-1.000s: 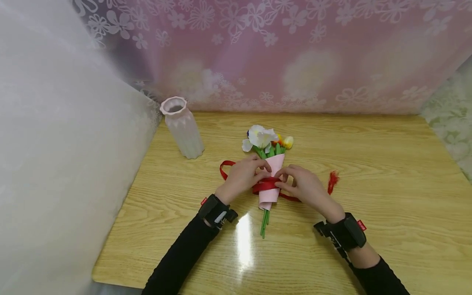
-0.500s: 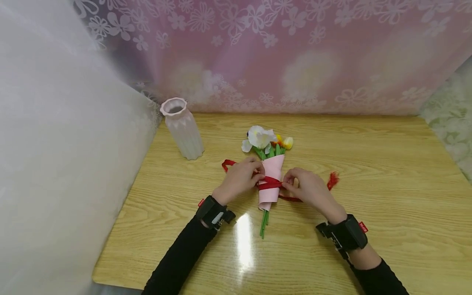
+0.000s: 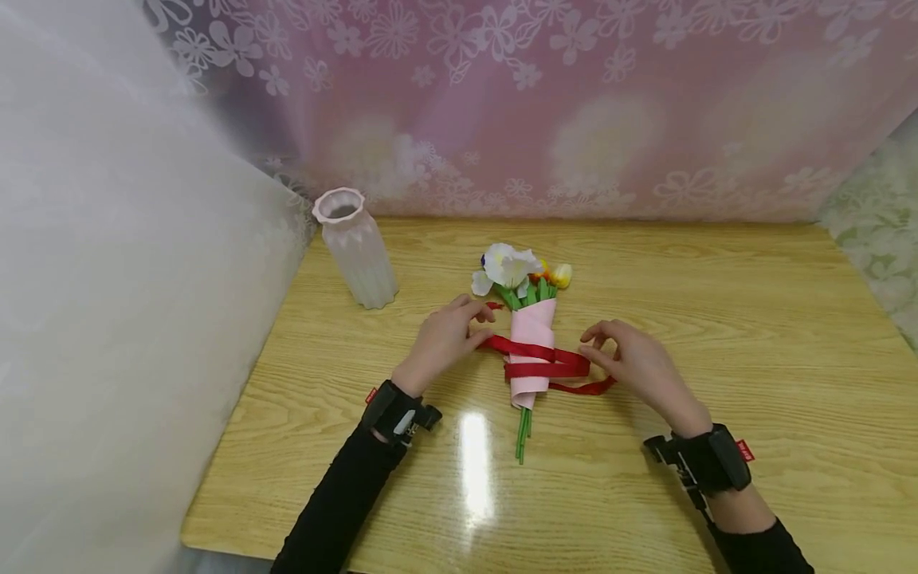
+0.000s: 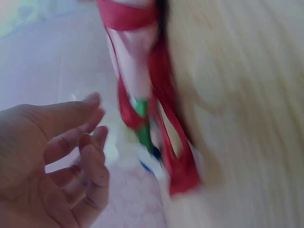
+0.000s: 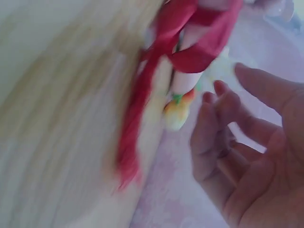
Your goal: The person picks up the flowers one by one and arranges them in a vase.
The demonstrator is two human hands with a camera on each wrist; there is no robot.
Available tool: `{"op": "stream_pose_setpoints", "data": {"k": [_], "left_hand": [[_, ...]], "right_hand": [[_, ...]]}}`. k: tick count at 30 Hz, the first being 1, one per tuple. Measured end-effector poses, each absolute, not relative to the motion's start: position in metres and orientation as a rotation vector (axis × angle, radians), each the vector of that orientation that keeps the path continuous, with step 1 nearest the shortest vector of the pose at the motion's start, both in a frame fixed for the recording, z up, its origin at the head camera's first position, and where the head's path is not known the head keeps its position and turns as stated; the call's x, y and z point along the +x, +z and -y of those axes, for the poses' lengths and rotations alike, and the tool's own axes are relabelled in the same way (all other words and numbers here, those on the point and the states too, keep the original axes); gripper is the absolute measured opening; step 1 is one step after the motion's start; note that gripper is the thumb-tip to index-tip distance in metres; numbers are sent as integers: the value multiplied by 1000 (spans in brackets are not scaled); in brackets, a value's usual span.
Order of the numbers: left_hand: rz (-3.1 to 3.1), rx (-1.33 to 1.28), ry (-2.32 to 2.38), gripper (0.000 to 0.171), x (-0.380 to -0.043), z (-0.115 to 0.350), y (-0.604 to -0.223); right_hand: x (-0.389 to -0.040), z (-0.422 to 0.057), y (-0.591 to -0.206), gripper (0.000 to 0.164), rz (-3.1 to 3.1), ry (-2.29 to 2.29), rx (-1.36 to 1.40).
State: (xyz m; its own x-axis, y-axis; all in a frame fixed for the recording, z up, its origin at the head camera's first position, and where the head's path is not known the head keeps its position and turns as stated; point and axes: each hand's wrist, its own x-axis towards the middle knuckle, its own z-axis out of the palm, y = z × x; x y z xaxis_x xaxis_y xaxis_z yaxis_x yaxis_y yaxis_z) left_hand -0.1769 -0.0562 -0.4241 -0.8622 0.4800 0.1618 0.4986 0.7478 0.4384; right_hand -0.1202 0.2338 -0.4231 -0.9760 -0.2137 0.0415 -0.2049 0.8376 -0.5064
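Observation:
A bouquet of white, orange and yellow flowers (image 3: pixel 509 265) lies on the table, its stems rolled in pink wrapping paper (image 3: pixel 532 323). Red ribbon (image 3: pixel 531 369) crosses the paper in loose bands, with a loop sticking out on the right. My left hand (image 3: pixel 445 335) is left of the paper, thumb tip close to the ribbon in the head view; the left wrist view shows a gap between thumb and fingers. On the other side, my right hand (image 3: pixel 641 363) hovers beside the loop, fingers bent and nothing between them. A frayed ribbon end (image 5: pixel 128 164) shows in the right wrist view.
A tall white vase (image 3: pixel 358 255) with a wavy rim stands at the table's back left. Behind the wooden table (image 3: pixel 753 319) hangs a pink floral curtain (image 3: pixel 502 119), and a white cloth (image 3: pixel 143 279) covers the left side.
Both hands have moved apart, away from the pink paper, and no longer pinch the ribbon. Its bands have loosened into a wide loop on the right.

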Motion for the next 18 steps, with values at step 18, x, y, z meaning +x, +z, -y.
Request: {"op": "stream_pose_setpoints", "data": {"k": [18], "left_hand": [[2958, -1080, -680, 8, -171, 16, -427]], "right_hand": [[-121, -188, -426, 17, -2956, -750, -706]]}}
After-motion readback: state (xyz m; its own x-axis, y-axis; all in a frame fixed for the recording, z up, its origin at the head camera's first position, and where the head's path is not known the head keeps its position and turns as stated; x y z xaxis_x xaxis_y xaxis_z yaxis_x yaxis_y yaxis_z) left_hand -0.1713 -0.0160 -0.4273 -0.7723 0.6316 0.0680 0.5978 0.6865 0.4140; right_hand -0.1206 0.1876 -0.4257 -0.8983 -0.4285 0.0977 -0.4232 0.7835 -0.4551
